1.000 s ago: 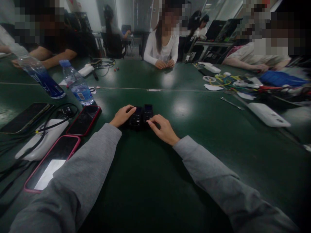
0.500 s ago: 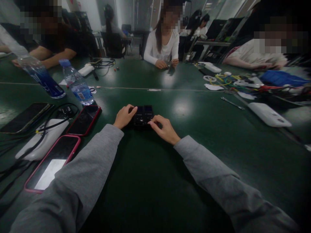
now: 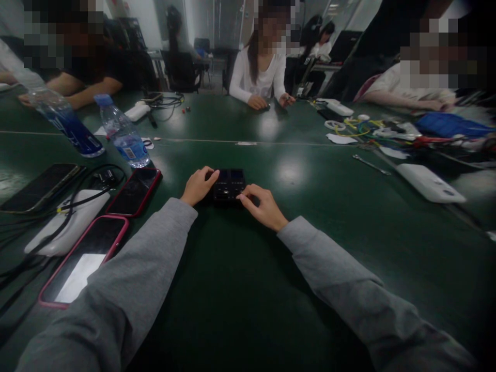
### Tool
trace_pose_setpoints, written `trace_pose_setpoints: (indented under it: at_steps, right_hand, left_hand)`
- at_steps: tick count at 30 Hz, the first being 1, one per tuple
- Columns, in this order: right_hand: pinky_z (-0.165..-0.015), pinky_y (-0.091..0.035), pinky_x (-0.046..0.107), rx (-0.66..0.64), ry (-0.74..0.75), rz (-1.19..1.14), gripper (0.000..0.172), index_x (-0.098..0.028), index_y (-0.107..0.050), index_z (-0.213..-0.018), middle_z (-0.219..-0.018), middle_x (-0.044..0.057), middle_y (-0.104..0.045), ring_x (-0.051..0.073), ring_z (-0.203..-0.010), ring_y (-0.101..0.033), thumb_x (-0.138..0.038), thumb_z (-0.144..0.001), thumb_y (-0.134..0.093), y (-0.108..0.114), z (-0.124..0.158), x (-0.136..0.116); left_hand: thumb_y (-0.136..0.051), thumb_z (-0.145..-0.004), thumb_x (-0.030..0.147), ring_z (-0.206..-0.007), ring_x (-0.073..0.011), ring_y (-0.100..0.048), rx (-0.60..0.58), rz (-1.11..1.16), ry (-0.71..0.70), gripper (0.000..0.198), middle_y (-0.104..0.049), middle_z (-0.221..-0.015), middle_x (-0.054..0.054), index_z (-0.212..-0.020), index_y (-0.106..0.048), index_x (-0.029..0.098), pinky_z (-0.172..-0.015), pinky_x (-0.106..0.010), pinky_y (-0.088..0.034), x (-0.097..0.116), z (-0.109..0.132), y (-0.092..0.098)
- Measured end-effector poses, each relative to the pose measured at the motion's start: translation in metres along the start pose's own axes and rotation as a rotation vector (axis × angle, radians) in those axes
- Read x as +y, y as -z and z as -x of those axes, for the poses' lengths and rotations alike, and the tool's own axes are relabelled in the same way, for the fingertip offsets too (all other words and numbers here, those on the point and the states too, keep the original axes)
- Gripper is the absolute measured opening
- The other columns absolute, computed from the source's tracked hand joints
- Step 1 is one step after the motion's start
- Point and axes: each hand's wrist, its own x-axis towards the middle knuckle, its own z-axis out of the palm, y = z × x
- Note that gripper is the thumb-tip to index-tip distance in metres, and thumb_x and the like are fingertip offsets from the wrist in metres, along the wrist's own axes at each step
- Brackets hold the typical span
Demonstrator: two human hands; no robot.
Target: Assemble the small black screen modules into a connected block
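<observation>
Two small black devices [image 3: 229,183] lie side by side on the dark green table [image 3: 240,289], pressed together into one block. My left hand [image 3: 198,186] curls against the block's left side with the fingers closed on it. My right hand [image 3: 262,205] pinches its near right corner between thumb and forefinger. Both arms wear grey sleeves.
Left of me lie three phones [image 3: 134,191], two in pink cases, a white power bank [image 3: 65,222] with black cables, and two water bottles [image 3: 122,133]. A white box [image 3: 428,183], a metal tool [image 3: 368,164] and a clutter of wires lie at the right. Several people sit around the table.
My hands have pushed the two black devices together, squaring them into one block. The person in white across the table has moved one hand outward.
</observation>
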Motion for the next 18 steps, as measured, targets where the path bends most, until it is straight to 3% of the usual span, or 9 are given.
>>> trace_pose_setpoints:
  at_steps: [8,11,15,18]
  right_hand:
    - [-0.066,-0.04,0.031,0.007,-0.045,-0.088,0.023,-0.019,-0.063,-0.084,-0.079,0.002,-0.059,0.017,-0.072,-0.053,-0.036,-0.097,-0.053,0.0003,-0.0004,0.0019]
    - [-0.068,-0.044,0.032,0.089,-0.113,-0.196,0.023,-0.021,-0.064,-0.095,-0.088,0.002,-0.061,0.017,-0.075,-0.055,-0.039,-0.098,-0.051,0.0013,-0.0005,0.0047]
    - [-0.088,-0.048,0.041,0.228,-0.09,-0.115,0.025,-0.025,-0.061,-0.112,-0.108,0.005,-0.061,0.023,-0.101,-0.057,-0.044,-0.098,-0.05,0.0024,-0.0002,0.0047]
    - [-0.11,-0.036,0.051,0.143,-0.01,0.004,0.035,-0.031,-0.053,-0.13,-0.137,0.005,-0.052,0.026,-0.13,-0.044,-0.047,-0.1,-0.046,0.0011,-0.0005,0.0017]
  left_hand:
    - [-0.038,-0.097,0.057,-0.091,-0.0222,-0.062,-0.005,-0.007,-0.007,0.042,-0.068,-0.099,-0.006,-0.098,-0.06,0.022,-0.083,-0.038,-0.048,0.001,0.0007,0.0012]
    - [-0.037,-0.096,0.059,-0.091,-0.023,-0.062,-0.013,0.0,-0.017,0.044,-0.067,-0.1,-0.008,-0.099,-0.061,0.021,-0.083,-0.039,-0.048,-0.0002,0.0001,0.0011]
    - [-0.037,-0.096,0.059,-0.093,-0.0227,-0.061,-0.019,0.014,-0.028,0.045,-0.068,-0.101,-0.007,-0.099,-0.061,0.022,-0.085,-0.039,-0.048,-0.0009,-0.0004,0.0014]
    - [-0.037,-0.097,0.059,-0.094,-0.0224,-0.062,-0.015,0.009,-0.033,0.044,-0.068,-0.101,-0.007,-0.099,-0.062,0.022,-0.087,-0.038,-0.048,0.0001,-0.0004,0.0016]
